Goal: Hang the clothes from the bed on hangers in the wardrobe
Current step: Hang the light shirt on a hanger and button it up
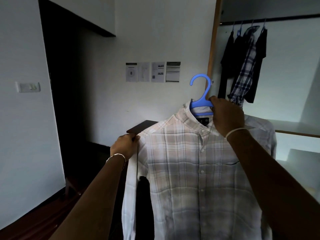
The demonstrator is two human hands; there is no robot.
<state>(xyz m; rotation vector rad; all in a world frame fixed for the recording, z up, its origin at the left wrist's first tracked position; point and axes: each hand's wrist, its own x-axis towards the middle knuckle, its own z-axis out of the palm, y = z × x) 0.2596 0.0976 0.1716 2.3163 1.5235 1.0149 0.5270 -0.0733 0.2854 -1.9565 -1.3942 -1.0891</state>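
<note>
- At centre frame, facing the camera, plaid shirt (199, 170) hangs buttoned on blue hanger (200, 102), held up in the air, hook free and upright.
- Shirt is not on the rail yet; it sits left of and lower than the wardrobe (212, 49) opening.
- Right hand (226, 115): grip closed, fingers curled round the hanger neck just under the hook, carrying the load.
- Left hand (125, 146): grip closed in a pinch on the shirt's shoulder edge, seemingly squaring it on the hanger.
- Dark strip (143, 201) hangs below the left hand beside the sleeve; can't tell what it is or whether that hand holds it.
- Rail (285, 18) inside the wardrobe, upper right, carries hung garments (242, 66), dark ones plus a blue check one, bunched at its left end.
- Progress, judged: several pieces done, this one dressed on its hanger, hooking on the rail is left. Bed not in view, so the remaining count is unknown.
- Next likely needs a lift up and right to clear the rail with the hook.
- Further out: dark bench top (142, 127) behind the shirt, papers (152, 72) taped on the wall, light switch (29, 87) far left, dark doorway (69, 84).
</note>
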